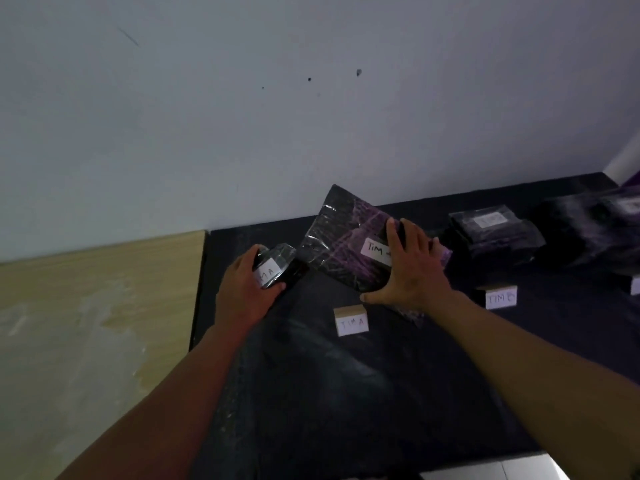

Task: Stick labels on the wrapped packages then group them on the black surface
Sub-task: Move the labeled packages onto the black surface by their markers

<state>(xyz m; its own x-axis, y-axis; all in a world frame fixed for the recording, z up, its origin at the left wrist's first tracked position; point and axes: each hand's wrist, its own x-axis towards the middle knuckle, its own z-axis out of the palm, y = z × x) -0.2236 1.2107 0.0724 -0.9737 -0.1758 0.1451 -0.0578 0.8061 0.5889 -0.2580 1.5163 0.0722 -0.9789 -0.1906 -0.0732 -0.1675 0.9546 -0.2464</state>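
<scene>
Black cloth [311, 393] covered the frame's lower centre and right, against a pale wall [207, 116]. At centre, the left hand [242, 285] gripped a small labelled package [277, 268]. The right hand [412, 268] pressed flat, fingers straight, on a larger purple-lined package [346, 244], its long axis running from upper left to lower right.

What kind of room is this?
Probably a small packing or sorting spot: wrapped packages with handwritten labels lie on a black surface against a bare wall, behind little sign blocks.
</scene>
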